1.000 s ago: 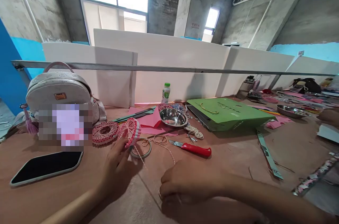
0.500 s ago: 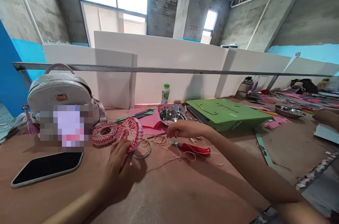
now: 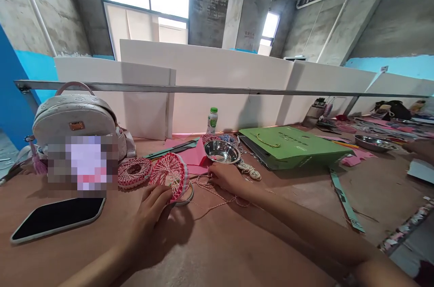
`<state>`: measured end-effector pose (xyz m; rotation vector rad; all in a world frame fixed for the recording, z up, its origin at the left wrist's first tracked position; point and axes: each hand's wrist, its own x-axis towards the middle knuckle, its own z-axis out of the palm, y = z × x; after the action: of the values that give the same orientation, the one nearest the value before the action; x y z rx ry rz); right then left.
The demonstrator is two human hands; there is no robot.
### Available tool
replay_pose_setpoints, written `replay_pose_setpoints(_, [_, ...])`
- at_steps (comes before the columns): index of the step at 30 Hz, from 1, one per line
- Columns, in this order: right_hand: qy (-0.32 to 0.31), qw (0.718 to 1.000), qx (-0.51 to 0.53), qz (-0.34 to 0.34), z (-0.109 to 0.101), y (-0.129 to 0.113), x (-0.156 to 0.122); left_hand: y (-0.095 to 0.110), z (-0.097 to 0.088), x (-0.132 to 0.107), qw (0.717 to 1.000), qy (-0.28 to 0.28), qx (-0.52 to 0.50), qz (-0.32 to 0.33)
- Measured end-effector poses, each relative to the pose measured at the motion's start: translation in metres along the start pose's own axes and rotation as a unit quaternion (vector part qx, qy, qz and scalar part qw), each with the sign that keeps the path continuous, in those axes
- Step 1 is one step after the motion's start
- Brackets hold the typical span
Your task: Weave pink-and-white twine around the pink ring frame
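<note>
Disc (image 3: pixel 169 174) stands on edge towards the bench's far edge. I see my left hand (image 3: pixel 149 219) pinching its rim, likely to free both faces for winding. My right hand (image 3: pixel 227 178), beside the bowl (image 3: pixel 222 151), pinches the slack string (image 3: pixel 217 199).

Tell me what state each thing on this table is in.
left hand, gripping the wound disc
wound disc, tilted on edge
right hand, on the twine, grip unclear
twine, loose on the table
second disc, lying flat
steel bowl, upright
bottle, upright, capped
phone, flat, screen dark
backpack, upright
green bag, lying flat
</note>
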<state>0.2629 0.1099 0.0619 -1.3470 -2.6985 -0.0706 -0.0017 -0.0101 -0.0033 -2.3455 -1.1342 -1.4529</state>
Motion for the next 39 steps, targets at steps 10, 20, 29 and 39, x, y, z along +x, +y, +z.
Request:
replay_pose_setpoints(10, [-0.097,0.926,0.289,-0.221,-0.018,0.007,0.007,-0.004,0.002,-0.004,1.000,0.003,0.017,0.013])
replay_pose_setpoints(20, [-0.051,0.977,0.110,-0.174,0.012,0.022,0.008,0.011,-0.004,0.011,0.991,-0.058,0.082,0.091])
replay_pose_setpoints(29, [-0.026,0.940,0.320,-0.111,-0.017,0.011,0.014,0.013,0.003,0.004,0.983,-0.090,0.109,0.118])
replay_pose_setpoints(39, [-0.014,0.739,0.672,-0.050,0.037,0.006,0.040,0.008,0.003,0.001,0.967,-0.093,0.154,0.179])
